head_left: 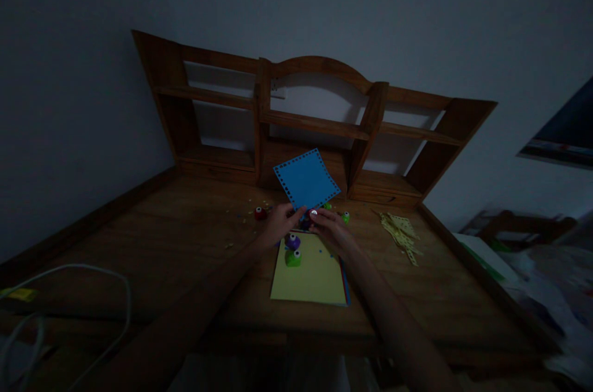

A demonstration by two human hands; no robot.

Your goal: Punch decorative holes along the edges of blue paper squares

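Note:
A sheet of blue paper [306, 181] with small punched holes along its edges is held up, tilted. My left hand [279, 224] pinches its lower corner between thumb and fingers. My right hand [332, 230] grips a small craft punch [314, 213] with a white top, at the paper's lower edge. Just below the hands, a purple craft punch [293, 242] and a green craft punch [293, 258] stand on a stack of coloured paper with a yellow sheet [308, 284] on top. To the left of my left hand is a red craft punch [260, 213].
Another green punch [345, 217] stands beyond my right hand. Punched yellow paper strips [399, 233] lie to the right on the wooden desk [185, 237]. Tiny paper bits are scattered at left. A wooden shelf unit [319, 125] rises behind; a white cable [125, 281] loops at left.

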